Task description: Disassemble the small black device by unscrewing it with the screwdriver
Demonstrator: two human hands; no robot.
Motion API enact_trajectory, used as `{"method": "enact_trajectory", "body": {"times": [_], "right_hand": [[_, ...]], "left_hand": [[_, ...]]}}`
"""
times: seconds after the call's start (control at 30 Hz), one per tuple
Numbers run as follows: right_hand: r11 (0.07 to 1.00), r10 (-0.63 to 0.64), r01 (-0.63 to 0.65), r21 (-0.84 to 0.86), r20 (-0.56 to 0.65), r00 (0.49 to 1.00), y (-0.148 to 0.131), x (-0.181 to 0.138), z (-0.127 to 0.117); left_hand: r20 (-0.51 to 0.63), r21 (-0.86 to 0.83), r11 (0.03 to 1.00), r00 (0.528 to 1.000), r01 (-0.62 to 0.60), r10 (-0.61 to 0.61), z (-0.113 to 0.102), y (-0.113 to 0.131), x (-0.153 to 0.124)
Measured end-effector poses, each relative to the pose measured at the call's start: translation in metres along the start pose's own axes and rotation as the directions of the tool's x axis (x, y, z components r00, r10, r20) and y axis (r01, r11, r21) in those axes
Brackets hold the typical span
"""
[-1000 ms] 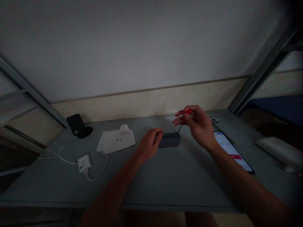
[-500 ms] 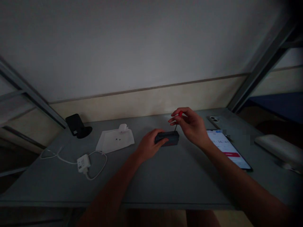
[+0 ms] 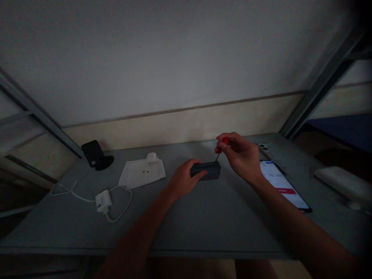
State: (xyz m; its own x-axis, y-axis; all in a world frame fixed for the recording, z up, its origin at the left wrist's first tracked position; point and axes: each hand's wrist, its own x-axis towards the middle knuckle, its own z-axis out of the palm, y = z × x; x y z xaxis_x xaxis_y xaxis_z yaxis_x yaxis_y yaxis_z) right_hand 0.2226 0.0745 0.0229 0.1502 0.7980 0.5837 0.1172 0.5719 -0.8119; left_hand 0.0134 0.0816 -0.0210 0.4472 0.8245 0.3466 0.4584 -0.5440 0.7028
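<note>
A small dark box with a slotted top point(image 3: 211, 171) rests on the grey table, and my left hand point(image 3: 186, 178) is closed around its left end. Above the box's right end, my right hand point(image 3: 240, 153) pinches the red handle of a screwdriver point(image 3: 218, 154). The screwdriver leans to the right, and its thin shaft reaches down to the top right corner of the box. Whether the tip sits in a screw is too small to tell. Left of the box, two tiny dark pieces point(image 3: 145, 171) lie on a white paper sheet point(image 3: 130, 176).
A white earbud case point(image 3: 151, 157) sits on the paper's far edge. Further left are a black stand point(image 3: 97, 155) and a white charger with cable point(image 3: 103, 200). At right lie a lit phone point(image 3: 286, 190), a second phone point(image 3: 264, 147) and a pale elongated object point(image 3: 343, 180).
My right hand has shifted slightly to the right, and the screwdriver now leans more to that side. My left hand and the dark box stay nearly where they were.
</note>
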Motion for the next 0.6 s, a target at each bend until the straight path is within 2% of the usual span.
{"method": "enact_trajectory", "body": {"times": [0.43, 0.6], "right_hand": [[1.000, 0.026, -0.026, 0.000, 0.014, 1.000, 0.0007, 0.0001, 0.0010], [1.000, 0.015, -0.015, 0.000, 0.149, 0.989, -0.0004, 0.0020, -0.0046]], "left_hand": [[-0.002, 0.011, 1.000, 1.000, 0.007, -0.007, -0.0012, 0.0029, -0.0009], [-0.029, -0.007, 1.000, 1.000, 0.010, -0.010, 0.0018, 0.0032, -0.0007]]}}
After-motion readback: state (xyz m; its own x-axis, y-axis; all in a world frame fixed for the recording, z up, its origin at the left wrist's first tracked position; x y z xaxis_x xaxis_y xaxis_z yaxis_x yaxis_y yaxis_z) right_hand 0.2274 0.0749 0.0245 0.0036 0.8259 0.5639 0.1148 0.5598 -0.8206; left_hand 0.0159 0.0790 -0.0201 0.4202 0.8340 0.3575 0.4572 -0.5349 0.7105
